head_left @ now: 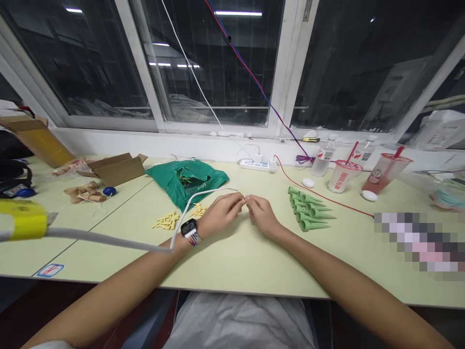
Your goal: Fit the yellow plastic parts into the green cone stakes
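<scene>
Above the middle of the table my left hand (222, 213) and my right hand (263, 216) meet fingertip to fingertip, both closed in a pinch. Whatever lies between the fingertips is too small to make out. A watch (189, 228) is on my left wrist. Small pale-yellow pointed pieces (166, 221) lie in a pile left of my left hand, with a second pile (198, 210) partly behind it. To the right of my right hand, several light-green cones (308, 212) lie stacked in rows. A green plastic bag (165, 182) lies open behind my left hand, with green pieces inside.
A white cable (116, 240) crosses in front on the left, over my left forearm. A power strip (250, 165), bottles (323, 157) and drink cups (343, 177) stand along the window. At left are a cardboard box (118, 169) and wooden toys (85, 192).
</scene>
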Available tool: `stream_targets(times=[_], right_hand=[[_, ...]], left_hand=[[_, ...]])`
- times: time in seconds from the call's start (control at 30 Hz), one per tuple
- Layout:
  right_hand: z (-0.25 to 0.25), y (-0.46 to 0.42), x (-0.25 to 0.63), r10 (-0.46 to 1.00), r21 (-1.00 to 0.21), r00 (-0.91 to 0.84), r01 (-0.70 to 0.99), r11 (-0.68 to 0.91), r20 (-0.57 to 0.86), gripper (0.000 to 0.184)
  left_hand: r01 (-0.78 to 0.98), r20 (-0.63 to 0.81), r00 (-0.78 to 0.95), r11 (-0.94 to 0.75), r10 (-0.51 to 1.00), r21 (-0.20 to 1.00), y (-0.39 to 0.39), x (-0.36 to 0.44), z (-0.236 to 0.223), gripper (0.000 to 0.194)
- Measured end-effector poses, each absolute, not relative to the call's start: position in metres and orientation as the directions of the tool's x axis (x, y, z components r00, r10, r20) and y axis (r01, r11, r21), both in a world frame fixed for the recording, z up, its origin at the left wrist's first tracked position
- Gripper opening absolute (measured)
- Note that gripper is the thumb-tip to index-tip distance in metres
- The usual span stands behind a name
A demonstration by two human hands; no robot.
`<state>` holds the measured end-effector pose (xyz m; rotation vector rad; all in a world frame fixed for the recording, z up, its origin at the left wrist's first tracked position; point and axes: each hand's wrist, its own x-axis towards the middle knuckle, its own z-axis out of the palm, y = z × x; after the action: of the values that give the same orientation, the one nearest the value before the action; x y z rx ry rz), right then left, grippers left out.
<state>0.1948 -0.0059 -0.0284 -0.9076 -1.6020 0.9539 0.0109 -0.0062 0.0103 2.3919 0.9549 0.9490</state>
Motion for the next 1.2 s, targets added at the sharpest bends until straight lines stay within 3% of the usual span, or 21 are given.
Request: stream_targets(times=[0.07, 0.17, 0.23, 0.33, 0.43, 0.53, 0.73, 0.83, 0.93, 1.03, 1.13, 1.2], right_hand=[[-0.031, -0.003, 0.193, 0.933, -0.941, -0.171, 0.062, 0.332, 0.317, 0.048], [-0.032, -0.001, 0.192, 0.947, -0.953, -0.149, 0.065, 0.296, 0.284, 0.051], [-0.031, -0.002, 0.192, 0.950, -0.953, -0.139, 0.073, 0.293, 0.281, 0.052], [-0.031, -0.004, 0.192, 0.939, -0.944, -0.150, 0.064, 0.323, 0.310, 0.053], [-0.035, -0.004, 0.192, 0.923, -0.936, -0.180, 0.030, 0.351, 0.340, 0.054], [-0.038, -0.004, 0.191, 0.917, -0.934, -0.201, 0.021, 0.355, 0.344, 0.053], [-0.031, -0.011, 0.196, 0.865, -0.876, -0.230, 0.087, 0.474, 0.446, 0.048], [-0.023, -0.015, 0.202, 0.774, -0.740, -0.288, 0.239, 0.629, 0.564, 0.044], [-0.016, -0.017, 0.207, 0.645, -0.559, -0.402, 0.321, 0.764, 0.650, 0.035], [-0.015, -0.017, 0.206, 0.605, -0.499, -0.442, 0.341, 0.797, 0.663, 0.029], [-0.020, -0.014, 0.200, 0.761, -0.710, -0.338, 0.287, 0.643, 0.553, 0.034], [-0.024, -0.010, 0.195, 0.871, -0.882, -0.287, 0.140, 0.449, 0.398, 0.038]], left_hand=[[0.539, 0.512, 0.592, -0.778, 0.623, 0.323, -0.005, 0.008, 0.008, 0.028], [0.573, 0.531, 0.618, -0.795, 0.580, 0.201, -0.004, 0.007, 0.006, 0.028], [0.565, 0.524, 0.600, -0.784, 0.604, 0.257, -0.004, 0.008, 0.007, 0.028], [0.504, 0.471, 0.541, -0.717, 0.697, 0.482, -0.007, 0.011, 0.009, 0.033], [0.364, 0.372, 0.492, -0.574, 0.787, 0.733, -0.009, 0.014, 0.011, 0.040], [0.209, 0.256, 0.485, -0.395, 0.836, 0.895, -0.007, 0.016, 0.011, 0.041], [-0.018, 0.058, 0.510, -0.057, 0.858, 0.998, -0.002, 0.017, 0.014, 0.035], [-0.068, -0.109, 0.578, 0.181, 0.809, 0.981, 0.001, 0.011, 0.021, 0.024], [-0.001, -0.247, 0.679, 0.337, 0.691, 0.941, 0.004, 0.004, 0.028, 0.021], [0.058, -0.233, 0.688, 0.269, 0.687, 0.961, 0.004, 0.000, 0.032, 0.026], [0.150, -0.047, 0.612, -0.058, 0.789, 0.987, 0.001, 0.000, 0.030, 0.031], [0.282, 0.145, 0.558, -0.351, 0.817, 0.893, -0.003, 0.002, 0.028, 0.035]])
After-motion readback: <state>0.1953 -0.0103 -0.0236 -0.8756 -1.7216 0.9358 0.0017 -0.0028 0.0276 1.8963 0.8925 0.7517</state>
